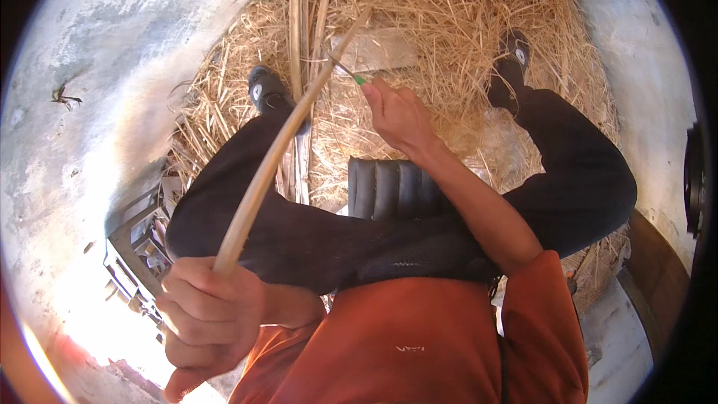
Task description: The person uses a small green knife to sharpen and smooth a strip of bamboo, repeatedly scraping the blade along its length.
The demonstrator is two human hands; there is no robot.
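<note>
the person sits on a black ribbed seat point(389, 187), legs in dark trousers spread to either side, with a heap of dry straw point(449, 22) covering the ground between and beyond the feet

the left hand point(206, 314) is low at the near left, fingers curled tight into a fist around the thick lower end of a long pale cane point(273, 157). the cane runs up and to the right from that fist, crosses over the left thigh, and tapers toward the middle of the straw heap, where its thin end lies near a flat grey slab point(381, 49) half buried in the straw

the right hand point(400, 116) is stretched out ahead over the straw, just beyond the front edge of the seat. its fingers are pressed together around a small tool with a green handle point(357, 78); a thin metal blade shows past the handle and meets the cane at its upper part, touching it or very close to it

a few more straight stalks point(299, 45) lie upright in the picture just left of the cane, running from the far edge of the heap down beside the left leg. black shoes point(263, 90) show at the left and right sides of the heap

pale, stained concrete floor point(112, 67) surrounds the straw. a metal crate-like object point(138, 243) sits on the floor by the left knee; its contents are too glared to tell

the person wears an orange shirt point(419, 337)
</note>
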